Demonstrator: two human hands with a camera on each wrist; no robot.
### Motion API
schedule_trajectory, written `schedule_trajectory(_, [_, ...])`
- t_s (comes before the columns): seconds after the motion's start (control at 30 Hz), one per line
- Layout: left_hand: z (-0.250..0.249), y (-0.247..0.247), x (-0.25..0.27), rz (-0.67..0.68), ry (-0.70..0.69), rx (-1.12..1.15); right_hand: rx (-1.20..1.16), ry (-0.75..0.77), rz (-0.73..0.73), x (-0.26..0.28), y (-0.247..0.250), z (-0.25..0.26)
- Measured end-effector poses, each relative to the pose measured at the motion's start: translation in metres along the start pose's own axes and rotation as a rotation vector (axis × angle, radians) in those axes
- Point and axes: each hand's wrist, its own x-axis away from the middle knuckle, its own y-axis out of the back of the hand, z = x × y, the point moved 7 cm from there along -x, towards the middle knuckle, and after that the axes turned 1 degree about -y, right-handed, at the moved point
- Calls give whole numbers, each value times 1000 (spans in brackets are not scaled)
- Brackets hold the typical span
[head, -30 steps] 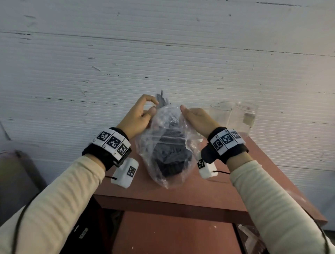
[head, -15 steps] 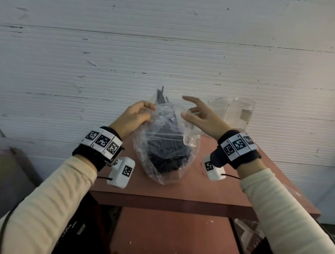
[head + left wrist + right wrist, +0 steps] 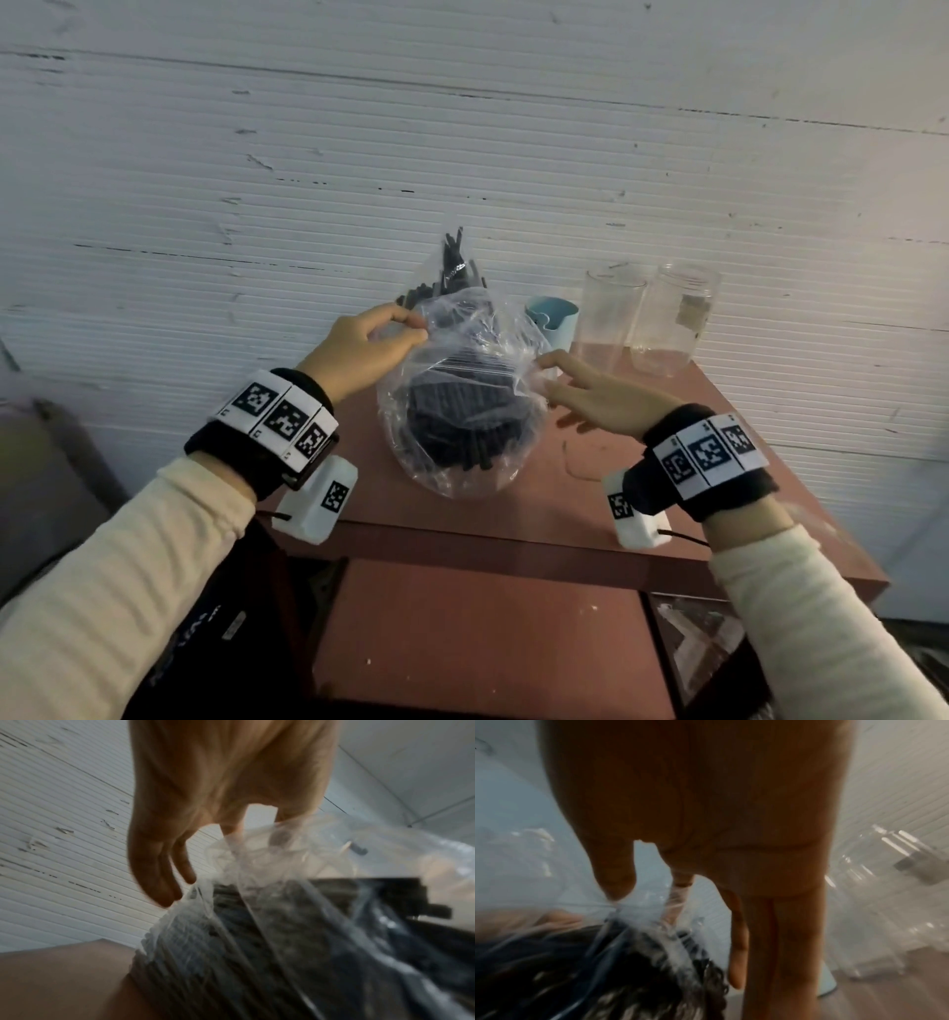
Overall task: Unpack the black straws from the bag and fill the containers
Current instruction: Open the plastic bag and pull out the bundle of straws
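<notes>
Pinching a clear plastic bag (image 3: 457, 411) of black straws (image 3: 462, 426) open on a reddish-brown table (image 3: 565, 493).
Left hand (image 3: 359, 354) and right hand (image 3: 595, 395) each pinch the bag's rim between thumb and forefinger; other fingers extended.

The place looked like a plain back room or makeshift work corner, not a fitted kitchen or lab. A white ribbed panel wall (image 3: 462, 154), scuffed and chipped, filled everything from 9 to 3 o'clock. Against it stood a small reddish-brown table (image 3: 565, 493) with a lower shelf (image 3: 477, 632) at 6 o'clock, in dim light.
</notes>
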Motion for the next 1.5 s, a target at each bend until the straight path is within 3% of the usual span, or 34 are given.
schedule_trajectory(0.1, [-1,-18,5,208,58,24,-143,-165,59,-5,-13,-6])
schedule_trajectory(0.2, [-3,-25,9,243,112,201,-214,-178,61,-9,-18,1])
schedule_trajectory(0.4, [-12,-5,3,65,20,242,-429,85,-86,-13,12,26])
schedule_trajectory(0.53, [-26,4,1,-42,35,384,-490,274,-279,-14,38,38])
schedule_trajectory(0.73, [-42,8,0,-92,11,673,-660,330,-523,-14,54,49])
schedule_trajectory(0.83, [-42,9,1,-112,13,721,-598,259,-506,-19,52,59])
schedule_trajectory(0.97, [-43,16,0,-149,48,742,-612,123,-345,-28,46,63])
schedule_trajectory(1.13, [-54,28,-2,-155,-10,680,-678,211,-346,-24,61,76])
schedule_trajectory(1.27, [-58,36,-5,-189,-79,718,-729,373,-418,-17,77,84])
schedule_trajectory(1.4, [-48,33,-8,-182,30,783,-784,434,-457,-20,74,82])
schedule_trajectory(1.5, [-36,20,-8,-131,158,787,-636,321,-496,-31,60,65])
